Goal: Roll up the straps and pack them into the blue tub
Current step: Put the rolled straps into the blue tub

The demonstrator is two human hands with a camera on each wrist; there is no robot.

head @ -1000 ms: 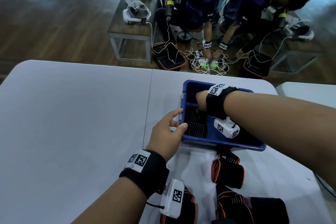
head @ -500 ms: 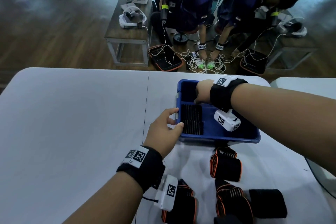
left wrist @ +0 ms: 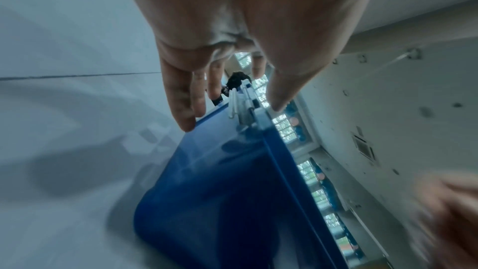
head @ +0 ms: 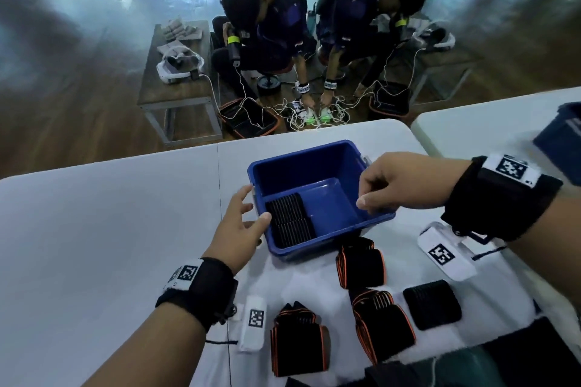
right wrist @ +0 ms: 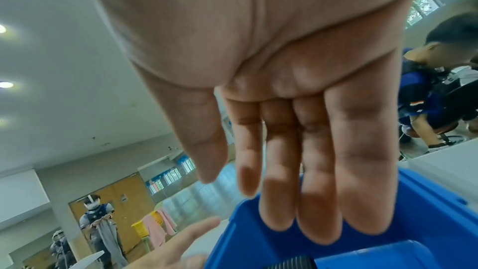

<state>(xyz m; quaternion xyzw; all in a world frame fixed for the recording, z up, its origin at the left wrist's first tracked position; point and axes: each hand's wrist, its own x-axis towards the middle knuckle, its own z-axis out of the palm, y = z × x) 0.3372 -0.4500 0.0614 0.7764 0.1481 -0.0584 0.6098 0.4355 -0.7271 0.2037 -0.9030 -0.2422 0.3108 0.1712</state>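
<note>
The blue tub stands on the white table, with black rolled straps lined up along its left inside. My left hand is at the tub's near-left rim, thumb over the edge and straight fingers beside the outer wall. It holds nothing. My right hand hovers over the tub's right rim, its fingers straight and empty. Several rolled straps lie on the table in front of the tub, orange-edged ones and a plain black one.
A second blue tub sits on another white table at the far right. Beyond the table two seated people bend over cables on the wooden floor, beside a bench carrying a headset. Dark cloth lies at the near right edge.
My right hand has come up out of the tub's far-left corner and moved right, over the right rim. My left hand stays at the tub's left rim. The view has shifted.
</note>
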